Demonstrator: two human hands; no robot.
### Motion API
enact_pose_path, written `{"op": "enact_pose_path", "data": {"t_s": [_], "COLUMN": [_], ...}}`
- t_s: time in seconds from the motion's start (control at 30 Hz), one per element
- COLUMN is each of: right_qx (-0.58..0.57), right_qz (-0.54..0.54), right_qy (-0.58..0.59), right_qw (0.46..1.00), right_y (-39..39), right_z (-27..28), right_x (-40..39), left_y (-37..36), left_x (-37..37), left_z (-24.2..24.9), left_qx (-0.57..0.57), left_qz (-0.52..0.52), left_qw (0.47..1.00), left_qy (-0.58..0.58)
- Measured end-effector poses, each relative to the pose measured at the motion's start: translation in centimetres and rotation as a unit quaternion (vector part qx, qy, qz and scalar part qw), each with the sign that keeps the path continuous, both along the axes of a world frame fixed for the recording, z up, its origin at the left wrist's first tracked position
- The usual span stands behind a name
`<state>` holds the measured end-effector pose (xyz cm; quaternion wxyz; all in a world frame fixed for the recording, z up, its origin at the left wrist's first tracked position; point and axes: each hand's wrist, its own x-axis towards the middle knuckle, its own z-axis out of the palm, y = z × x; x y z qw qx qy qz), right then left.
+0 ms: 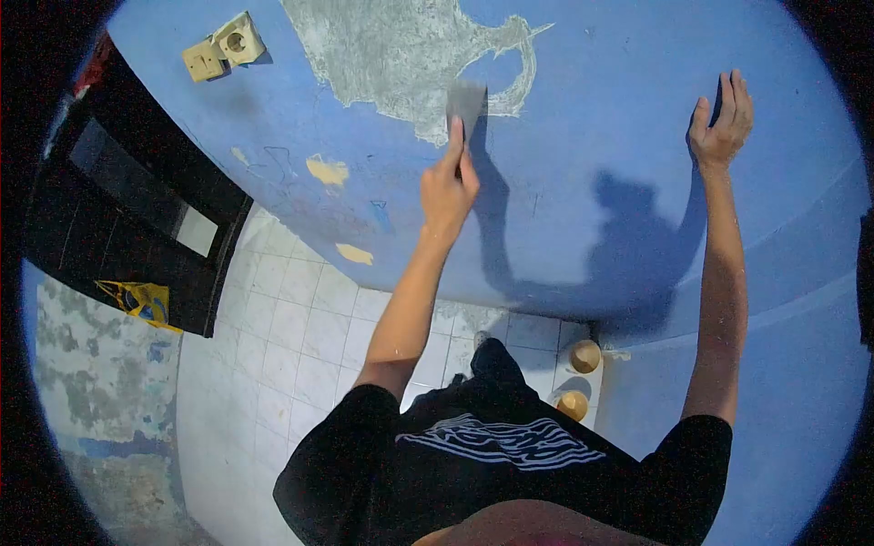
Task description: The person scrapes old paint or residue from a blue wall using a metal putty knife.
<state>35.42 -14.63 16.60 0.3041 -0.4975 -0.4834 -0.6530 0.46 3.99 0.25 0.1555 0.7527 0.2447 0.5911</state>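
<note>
My left hand (448, 193) is closed around a scraper (468, 96), one finger stretched along it towards the blade. The flat grey blade lies at the lower edge of a bare grey patch (391, 59), where the blue paint is gone from the wall (564, 118). A ragged curved strip of bare wall runs off to the right of the blade. Farther right, my right hand (724, 132) rests against the blue paint with its fingers stretched out and holds nothing. The scraper's handle is mostly hidden in my left hand.
A loose-looking socket (238, 42) and switch (206, 60) sit on the wall at upper left. Two round containers (584, 356) (572, 405) stand on the tiled floor (300, 318) near the corner. Dark furniture or a doorway with a yellow bag (141, 302) is at left.
</note>
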Motion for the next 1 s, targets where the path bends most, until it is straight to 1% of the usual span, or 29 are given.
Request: {"op": "enact_pose_path", "data": {"t_s": [0.03, 0.07, 0.13, 0.17, 0.2, 0.27, 0.3, 0.37, 0.4, 0.47, 0.67, 0.7, 0.77, 0.9, 0.97, 1.0], "right_qx": [0.0, -0.003, -0.001, -0.001, -0.001, -0.001, -0.001, 0.003, 0.0, -0.004, -0.005, -0.001, -0.007, -0.001, -0.003, -0.004], "right_qz": [-0.002, -0.005, -0.011, -0.012, -0.012, -0.013, -0.013, -0.013, -0.017, -0.019, -0.023, -0.026, -0.027, -0.025, -0.03, -0.033], "right_qy": [0.0, 0.001, 0.0, 0.0, 0.0, 0.003, 0.008, 0.005, 0.003, 0.006, 0.004, 0.006, 0.005, 0.0, 0.0, 0.001], "right_qw": [1.0, 1.0, 1.0, 1.0, 1.0, 1.0, 1.0, 1.0, 1.0, 1.0, 1.0, 1.0, 1.0, 1.0, 1.0, 0.999], "right_y": [-0.1, -0.1, 0.0, 0.0, 0.0, -0.2, 0.1, 0.3, 0.2, 0.0, -0.1, 0.1, 0.0, 0.0, 0.0, 0.0], "right_z": [-0.1, 0.0, 0.2, 0.1, 0.1, 0.1, 0.0, 0.0, 0.0, -0.2, -0.2, -0.1, -0.2, 0.0, 0.0, -0.1], "right_x": [-0.2, -0.4, -0.4, -0.3, -0.3, -0.6, -0.7, -0.5, -0.5, -0.5, -0.4, -0.4, -0.5, -0.6, -0.6, -0.6], "left_y": [0.2, 0.5, 0.3, -0.1, -0.5, -1.3, -1.6, -1.8, -1.9, -2.5, -3.4, -3.3, -3.7, -4.9, -5.4, -5.3], "left_x": [0.3, 0.5, 0.5, 0.4, 0.1, -0.6, -0.9, -1.0, -1.0, -0.7, -0.3, 0.0, 0.4, 0.0, 0.5, 0.7], "left_z": [3.3, 5.3, 6.0, 6.0, 4.5, -0.3, -0.9, -1.6, -0.8, 1.0, -0.2, 0.6, 1.6, 1.5, -0.5, -1.5], "left_qx": [0.005, 0.011, 0.007, -0.004, -0.003, -0.027, -0.024, -0.039, -0.038, -0.069, -0.078, -0.075, -0.105, -0.137, -0.233, -0.32], "left_qz": [-0.004, -0.008, -0.006, -0.001, -0.001, -0.001, 0.001, 0.007, 0.007, -0.023, -0.031, -0.031, -0.043, -0.043, -0.082, -0.143], "left_qw": [1.0, 1.0, 1.0, 1.0, 1.0, 0.999, 0.999, 0.997, 0.997, 0.994, 0.995, 0.995, 0.993, 0.989, 0.965, 0.928], "left_qy": [-0.008, -0.016, -0.013, -0.01, -0.011, 0.031, 0.03, 0.071, 0.072, 0.08, 0.058, 0.056, 0.044, 0.028, -0.088, -0.122]}}
